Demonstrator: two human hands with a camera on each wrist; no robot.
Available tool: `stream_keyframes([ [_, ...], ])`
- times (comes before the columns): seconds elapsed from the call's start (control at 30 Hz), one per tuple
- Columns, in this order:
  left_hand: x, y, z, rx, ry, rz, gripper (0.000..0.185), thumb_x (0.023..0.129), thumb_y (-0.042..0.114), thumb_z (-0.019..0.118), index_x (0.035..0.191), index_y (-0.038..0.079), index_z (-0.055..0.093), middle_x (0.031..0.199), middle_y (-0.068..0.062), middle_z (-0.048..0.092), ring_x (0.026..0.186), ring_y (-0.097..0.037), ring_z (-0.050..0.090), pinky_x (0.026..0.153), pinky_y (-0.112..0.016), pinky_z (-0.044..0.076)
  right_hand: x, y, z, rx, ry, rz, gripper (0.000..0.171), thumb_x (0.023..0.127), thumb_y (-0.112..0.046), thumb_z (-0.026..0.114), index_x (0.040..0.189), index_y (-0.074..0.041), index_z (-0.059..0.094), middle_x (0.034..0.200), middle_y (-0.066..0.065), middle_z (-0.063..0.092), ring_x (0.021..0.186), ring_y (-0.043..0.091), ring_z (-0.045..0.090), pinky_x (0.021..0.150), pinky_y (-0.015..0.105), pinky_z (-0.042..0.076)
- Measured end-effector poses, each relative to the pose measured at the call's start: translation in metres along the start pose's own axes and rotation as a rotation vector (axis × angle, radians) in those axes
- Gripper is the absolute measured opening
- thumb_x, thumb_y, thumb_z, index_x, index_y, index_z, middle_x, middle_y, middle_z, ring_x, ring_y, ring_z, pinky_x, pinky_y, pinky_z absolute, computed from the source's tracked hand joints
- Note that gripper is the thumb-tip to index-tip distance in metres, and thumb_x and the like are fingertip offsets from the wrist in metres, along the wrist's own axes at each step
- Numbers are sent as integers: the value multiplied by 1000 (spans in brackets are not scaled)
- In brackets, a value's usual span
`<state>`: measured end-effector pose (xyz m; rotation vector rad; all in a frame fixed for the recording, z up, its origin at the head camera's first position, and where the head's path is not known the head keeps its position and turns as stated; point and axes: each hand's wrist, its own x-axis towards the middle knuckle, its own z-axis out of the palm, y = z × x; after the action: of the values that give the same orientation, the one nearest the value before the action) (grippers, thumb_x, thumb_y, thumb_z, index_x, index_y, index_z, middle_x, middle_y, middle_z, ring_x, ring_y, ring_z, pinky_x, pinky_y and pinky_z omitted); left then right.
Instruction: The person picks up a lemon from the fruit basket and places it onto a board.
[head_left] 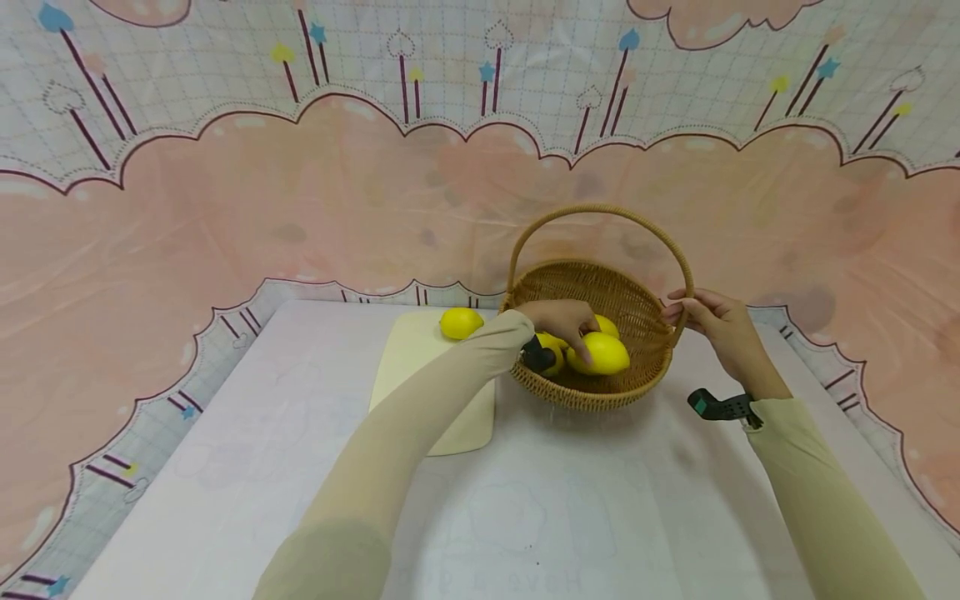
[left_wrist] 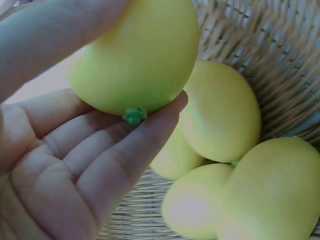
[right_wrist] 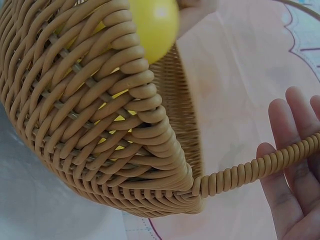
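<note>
In the head view my left hand reaches into a brown wicker basket and holds a yellow lemon. The left wrist view shows that lemon, green stem end down, between thumb and fingers. More lemons lie beneath it inside the basket. My right hand grips the basket's arched handle near its right end. Up close in the right wrist view, the fingers pass behind the handle; the thumb is out of sight there. The basket is tilted, its opening facing me.
Left of the basket lies a cream cutting board, partly behind the left forearm. One lemon rests on its far end. A white cloth covers the table, and a pink patterned backdrop rises behind.
</note>
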<state>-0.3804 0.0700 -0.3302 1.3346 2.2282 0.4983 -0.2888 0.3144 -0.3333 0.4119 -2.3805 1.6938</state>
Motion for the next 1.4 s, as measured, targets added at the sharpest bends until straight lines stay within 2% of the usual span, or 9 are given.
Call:
stream_keyframes([
  [0.1, -7, 4, -5, -31, 33, -14, 21, 80, 22, 75, 89, 7, 65, 77, 2, 58, 72, -9, 53, 66, -17, 42, 0, 0, 0, -1, -4, -1, 28, 97, -26, 49, 113, -8, 62, 88, -12, 69, 83, 3, 66, 78, 13, 53],
  [0.17, -12, 5, -9, -17, 63, -8, 32, 79, 24, 76, 105, 6, 68, 92, 0, 67, 85, -10, 61, 75, -17, 48, -1, 0, 0, 3, -6, -2, 28, 97, -26, 49, 113, -9, 62, 88, -12, 69, 83, 3, 66, 78, 12, 53],
  [0.33, -26, 3, -18, 7, 146, 12, 50, 79, 26, 76, 123, 7, 62, 114, -5, 68, 98, -14, 64, 85, -20, 51, 0, 0, 0, 17, -4, -7, 27, 96, -26, 49, 112, -8, 62, 88, -12, 70, 83, 3, 66, 78, 12, 54],
  [0.53, -50, 2, -21, 25, 251, -49, 59, 77, 29, 77, 130, 11, 57, 123, -4, 65, 101, -12, 63, 85, -20, 51, 1, 0, 0, 30, -8, -13, 26, 96, -25, 50, 112, -9, 63, 88, -11, 70, 83, 3, 66, 78, 13, 53],
  [0.67, -65, -3, -20, 2, 322, -73, 61, 75, 29, 79, 130, 12, 57, 120, -4, 66, 94, -12, 63, 82, -20, 52, 1, 0, 0, 34, -8, -16, 26, 96, -25, 50, 111, -8, 63, 87, -10, 70, 83, 3, 66, 78, 13, 54],
  [0.9, -92, -17, -15, -172, 435, -43, 64, 74, 20, 80, 131, 6, 55, 123, -11, 64, 102, -18, 65, 86, -21, 54, 1, 2, 0, -5, -2, -10, 28, 97, -26, 48, 113, -8, 62, 88, -11, 70, 84, 3, 66, 79, 12, 53],
  [1.1, -115, -29, -10, -317, 519, -15, 65, 76, 11, 78, 133, 0, 50, 129, -17, 59, 112, -25, 62, 91, -25, 53, 1, 3, -1, 27, -6, -17, 27, 97, -25, 49, 112, -8, 63, 87, -10, 70, 84, 3, 67, 79, 12, 53],
  [1.27, -133, -40, -7, -379, 575, -17, 64, 76, 7, 76, 134, -1, 50, 128, -19, 59, 112, -28, 61, 91, -29, 54, 1, 3, 0, 41, -6, -23, 26, 96, -24, 50, 112, -7, 63, 87, -10, 70, 83, 3, 67, 78, 13, 53],
  [1.4, -148, -49, -6, -373, 628, -73, 64, 74, 9, 79, 132, -1, 52, 126, -18, 60, 111, -27, 62, 91, -30, 54, 2, 3, 0, 11, 1, -20, 27, 97, -25, 49, 112, -8, 63, 86, -11, 70, 83, 3, 67, 78, 12, 53],
])
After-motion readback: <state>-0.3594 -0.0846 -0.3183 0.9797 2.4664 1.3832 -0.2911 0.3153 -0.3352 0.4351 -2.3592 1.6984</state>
